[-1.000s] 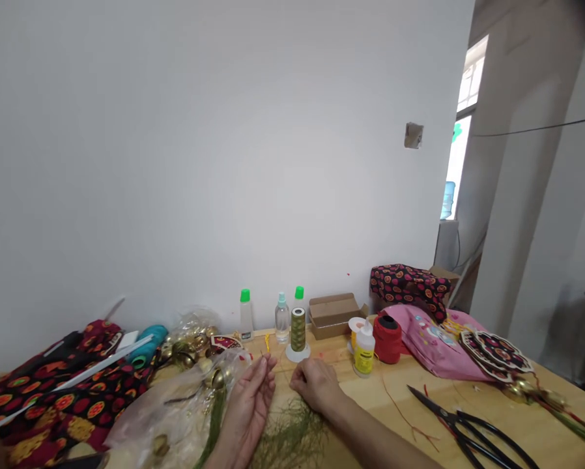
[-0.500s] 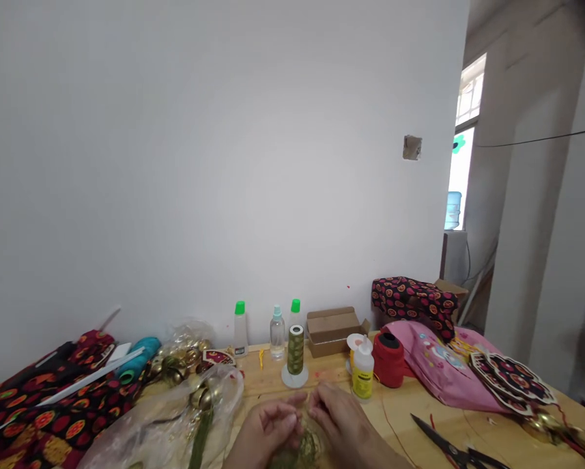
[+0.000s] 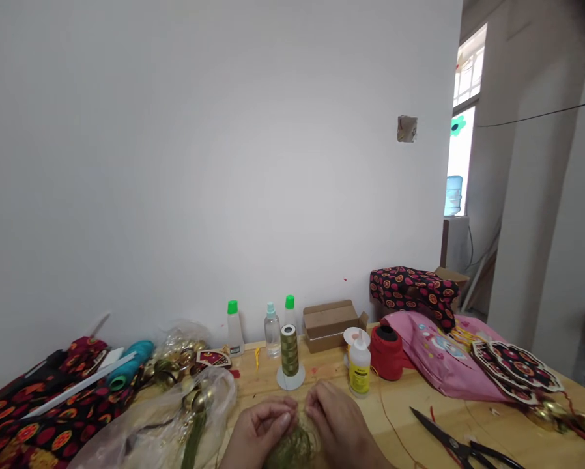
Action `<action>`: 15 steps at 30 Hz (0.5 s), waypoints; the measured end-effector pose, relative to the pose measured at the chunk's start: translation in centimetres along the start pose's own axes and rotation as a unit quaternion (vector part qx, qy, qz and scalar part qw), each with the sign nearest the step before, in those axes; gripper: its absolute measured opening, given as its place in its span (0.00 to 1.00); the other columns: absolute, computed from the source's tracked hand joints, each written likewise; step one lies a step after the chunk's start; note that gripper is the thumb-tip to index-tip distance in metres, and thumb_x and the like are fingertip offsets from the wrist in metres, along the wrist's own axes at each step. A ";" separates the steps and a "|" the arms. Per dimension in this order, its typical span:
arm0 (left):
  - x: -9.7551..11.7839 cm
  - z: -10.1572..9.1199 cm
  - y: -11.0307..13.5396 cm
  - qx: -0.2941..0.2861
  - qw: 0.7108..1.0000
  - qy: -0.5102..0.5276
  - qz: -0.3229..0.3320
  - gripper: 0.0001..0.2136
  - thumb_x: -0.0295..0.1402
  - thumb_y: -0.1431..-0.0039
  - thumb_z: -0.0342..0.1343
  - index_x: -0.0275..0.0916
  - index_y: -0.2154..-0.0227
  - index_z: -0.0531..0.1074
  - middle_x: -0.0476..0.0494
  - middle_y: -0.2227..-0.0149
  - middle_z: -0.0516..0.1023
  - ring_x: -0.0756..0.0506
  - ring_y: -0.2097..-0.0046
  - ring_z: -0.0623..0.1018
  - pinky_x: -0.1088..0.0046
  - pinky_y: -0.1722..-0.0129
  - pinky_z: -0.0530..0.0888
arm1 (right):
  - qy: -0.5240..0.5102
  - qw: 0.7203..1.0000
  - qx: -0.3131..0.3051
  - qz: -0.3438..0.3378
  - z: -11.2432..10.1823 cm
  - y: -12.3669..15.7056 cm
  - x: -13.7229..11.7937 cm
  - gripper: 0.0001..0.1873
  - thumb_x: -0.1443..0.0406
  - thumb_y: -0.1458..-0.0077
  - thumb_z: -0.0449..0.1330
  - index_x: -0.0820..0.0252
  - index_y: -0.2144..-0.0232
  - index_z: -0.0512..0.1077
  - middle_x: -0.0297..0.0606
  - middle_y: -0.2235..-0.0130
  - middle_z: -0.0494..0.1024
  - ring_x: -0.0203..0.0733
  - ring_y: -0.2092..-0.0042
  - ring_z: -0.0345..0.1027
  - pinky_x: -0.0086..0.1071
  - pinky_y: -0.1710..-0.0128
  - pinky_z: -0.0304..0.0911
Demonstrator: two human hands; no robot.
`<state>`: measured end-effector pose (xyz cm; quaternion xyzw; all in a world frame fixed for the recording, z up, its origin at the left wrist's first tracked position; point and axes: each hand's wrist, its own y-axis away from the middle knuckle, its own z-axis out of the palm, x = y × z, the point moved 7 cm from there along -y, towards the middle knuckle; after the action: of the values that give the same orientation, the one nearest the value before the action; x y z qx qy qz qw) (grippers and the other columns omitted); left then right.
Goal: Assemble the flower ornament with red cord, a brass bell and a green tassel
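At the table's front edge my left hand is closed, thumb against the fingers, on fine green thread. My right hand is closed in a pinch just beside it, the fingertips only a small gap apart. It seems to grip the same thread, though the strand itself is too thin to follow. A loose green bundle of thread hangs between and below the hands, partly hidden by the left one. Straight behind them a spool of green thread stands upright on a white round base.
Right of the hands are a yellow-labelled glue bottle, a red thread cone and black scissors. To the left lie a clear plastic bag, golden bells and patterned cloth. Against the wall is a cardboard box.
The camera view has shifted slightly. Both hands stay close together in front of the spool, and the right fingers have curled in more. More of the green thread bundle shows between them.
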<state>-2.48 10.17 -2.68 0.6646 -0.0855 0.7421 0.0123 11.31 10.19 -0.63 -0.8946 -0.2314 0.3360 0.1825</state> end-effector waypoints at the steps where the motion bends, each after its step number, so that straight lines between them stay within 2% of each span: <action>1: -0.1 -0.5 0.0 0.023 1.000 0.017 -0.003 0.11 0.39 0.64 0.64 0.36 0.80 0.77 0.41 0.65 0.77 0.46 0.67 0.75 0.72 0.64 0.71 | 0.007 0.999 0.021 0.030 -0.5 -0.1 0.9 0.06 0.70 0.49 0.49 0.59 0.75 0.64 0.38 0.72 0.72 0.41 0.69 0.65 0.30 0.71 0.57; 4: -0.3 -2.0 -0.1 0.093 0.993 0.065 -0.010 0.12 0.38 0.69 0.66 0.36 0.80 0.77 0.41 0.62 0.77 0.45 0.67 0.76 0.72 0.64 0.73 | 0.014 0.990 0.099 0.097 -2.4 0.0 3.0 0.09 0.69 0.46 0.44 0.59 0.71 0.64 0.40 0.71 0.72 0.42 0.69 0.66 0.31 0.71 0.58; 6: -0.2 -2.9 -0.1 0.134 0.987 0.093 -0.012 0.12 0.36 0.71 0.67 0.36 0.79 0.77 0.43 0.65 0.78 0.45 0.67 0.76 0.72 0.65 0.73 | -0.007 0.986 0.141 0.093 -3.2 0.1 3.1 0.11 0.69 0.46 0.43 0.60 0.68 0.64 0.41 0.68 0.73 0.42 0.67 0.67 0.32 0.69 0.59; 8: 0.0 -3.4 0.0 0.158 0.981 0.115 -0.016 0.12 0.34 0.71 0.67 0.36 0.78 0.77 0.44 0.68 0.79 0.46 0.68 0.77 0.73 0.66 0.74 | -0.036 0.986 0.152 0.058 -2.9 0.0 2.2 0.11 0.70 0.47 0.43 0.60 0.67 0.65 0.41 0.67 0.72 0.41 0.65 0.67 0.31 0.67 0.60; 10: 0.2 -3.6 0.1 0.162 0.978 0.128 -0.016 0.12 0.34 0.70 0.67 0.36 0.77 0.76 0.44 0.71 0.80 0.46 0.69 0.77 0.73 0.66 0.74 | -0.051 0.992 0.117 0.009 -1.5 -0.3 0.7 0.11 0.72 0.48 0.44 0.59 0.70 0.66 0.40 0.68 0.72 0.40 0.65 0.66 0.30 0.66 0.60; 12: 0.3 -3.5 0.0 0.154 0.979 0.136 -0.010 0.13 0.34 0.69 0.67 0.35 0.77 0.76 0.44 0.72 0.80 0.46 0.70 0.77 0.73 0.67 0.74 | -0.033 0.998 0.051 -0.035 0.6 -0.9 -0.9 0.11 0.73 0.50 0.46 0.60 0.70 0.67 0.40 0.67 0.73 0.40 0.64 0.66 0.30 0.63 0.60; 15: 0.0 -3.5 0.0 0.148 0.978 0.145 -0.005 0.14 0.35 0.70 0.67 0.34 0.76 0.76 0.44 0.72 0.80 0.46 0.71 0.77 0.73 0.67 0.74 | 0.021 0.998 -0.034 -0.057 2.9 -2.3 -1.9 0.13 0.74 0.53 0.50 0.60 0.66 0.70 0.40 0.64 0.74 0.41 0.60 0.65 0.31 0.59 0.58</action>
<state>-5.95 10.72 -2.98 0.5453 0.0316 0.8347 -0.0701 7.38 11.52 -0.60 -0.8927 -0.2895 0.2976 0.1753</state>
